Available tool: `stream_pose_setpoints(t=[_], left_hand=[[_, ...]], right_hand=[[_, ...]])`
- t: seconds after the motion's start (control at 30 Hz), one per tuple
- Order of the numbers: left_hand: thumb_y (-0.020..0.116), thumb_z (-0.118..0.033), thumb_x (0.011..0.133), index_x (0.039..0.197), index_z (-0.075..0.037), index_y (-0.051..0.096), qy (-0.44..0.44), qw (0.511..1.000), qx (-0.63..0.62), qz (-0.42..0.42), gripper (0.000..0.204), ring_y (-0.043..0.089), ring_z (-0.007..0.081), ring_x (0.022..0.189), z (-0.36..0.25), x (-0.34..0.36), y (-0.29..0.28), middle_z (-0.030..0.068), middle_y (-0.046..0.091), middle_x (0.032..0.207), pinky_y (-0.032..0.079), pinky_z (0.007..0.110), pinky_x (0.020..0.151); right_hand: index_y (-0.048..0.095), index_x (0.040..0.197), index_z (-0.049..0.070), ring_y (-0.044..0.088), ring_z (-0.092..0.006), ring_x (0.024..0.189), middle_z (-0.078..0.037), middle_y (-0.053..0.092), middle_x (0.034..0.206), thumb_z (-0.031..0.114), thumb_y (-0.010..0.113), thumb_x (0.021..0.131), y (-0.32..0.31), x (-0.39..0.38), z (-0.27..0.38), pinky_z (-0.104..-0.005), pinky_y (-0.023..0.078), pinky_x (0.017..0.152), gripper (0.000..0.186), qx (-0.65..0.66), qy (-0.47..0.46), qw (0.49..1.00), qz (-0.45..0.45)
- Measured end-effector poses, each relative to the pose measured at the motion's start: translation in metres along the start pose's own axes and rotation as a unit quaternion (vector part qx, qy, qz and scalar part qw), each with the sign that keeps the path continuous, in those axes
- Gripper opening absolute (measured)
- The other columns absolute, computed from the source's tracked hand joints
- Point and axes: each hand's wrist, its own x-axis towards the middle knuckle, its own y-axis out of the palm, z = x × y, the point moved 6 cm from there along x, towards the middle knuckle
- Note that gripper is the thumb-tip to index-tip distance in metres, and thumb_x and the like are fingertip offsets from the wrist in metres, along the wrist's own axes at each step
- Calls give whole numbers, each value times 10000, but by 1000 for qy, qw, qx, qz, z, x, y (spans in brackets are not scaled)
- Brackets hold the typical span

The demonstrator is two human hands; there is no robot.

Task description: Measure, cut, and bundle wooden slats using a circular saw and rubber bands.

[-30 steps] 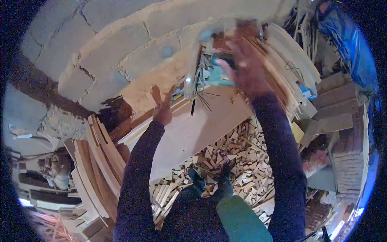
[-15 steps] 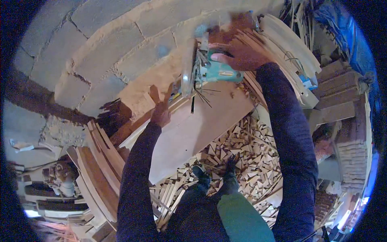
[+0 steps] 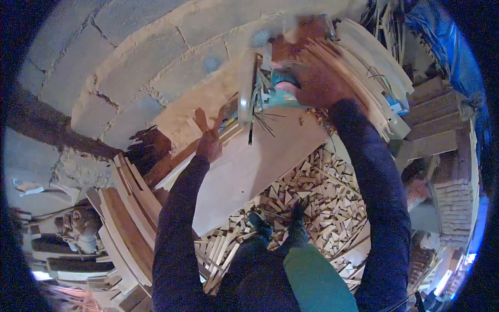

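At the top middle, a teal power saw (image 3: 278, 99) with a pale upright disc-like part stands at the far end of a pale wooden board. My right hand (image 3: 322, 86) is closed around its dark handle, slightly blurred, with the thumb lying across the grip. To the left of the saw, my left hand (image 3: 209, 143) rests by the thin wooden strips (image 3: 228, 135) along the board's far edge. Its visible fingers are stretched out and spread, and they do not wrap around anything. Thin dark offcuts and bristle-like slivers hang beside the saw. The pale board (image 3: 234, 171) slopes toward me.
A heap of small wood offcuts (image 3: 322, 192) covers the floor around my feet. Long planks (image 3: 125, 223) lean at the left. A block wall (image 3: 150, 62) rises behind. Stacked boards (image 3: 431, 125) and a blue tarp (image 3: 442, 47) stand at the right.
My right hand and the saw's handle have moved down and slightly toward me; less of the teal body shows. My left hand stays in nearly the same spot.
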Motion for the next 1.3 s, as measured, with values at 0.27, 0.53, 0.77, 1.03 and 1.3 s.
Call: stream_pose_setpoints(t=[0.27,0.53,0.77,1.03,1.3], left_hand=[[648,-214,751,1087,91,495,15,997,-76,-11,478,597,377,913,-11,5,5,224,586,921,513,478,771],[641,-190,754,1066,97,517,15,968,-243,-65,442,611,374,856,-16,16,70,231,580,887,514,484,735],[648,-180,733,1146,127,448,43,986,-155,32,552,569,392,845,-61,37,83,256,569,878,489,490,750],[614,-207,790,1116,96,473,-11,933,-359,-22,467,588,349,827,40,24,173,195,583,855,503,433,754],[495,-311,938,1408,-18,377,-220,950,-206,81,566,331,402,1331,-76,-22,22,235,369,1434,315,536,1080]], right_hand=[[597,1155,39,631,-391,906,-208,636,1024,510,632,850,33,-58,33,-460,501,809,563,-96,9,992,-80],[572,949,-46,619,-401,857,-240,613,919,535,640,828,79,-96,24,-484,488,799,597,-80,138,986,47],[563,1121,3,600,-404,1003,-222,619,1060,272,707,782,30,-72,-34,-454,473,882,456,-143,39,989,-7],[584,1171,120,563,-382,1022,-167,600,967,38,643,687,-15,1,-10,-449,458,895,494,-116,-34,992,-26],[595,1246,91,553,-341,1165,-188,595,1252,148,681,791,-25,-5,3,-427,410,1005,466,-93,165,976,110]])
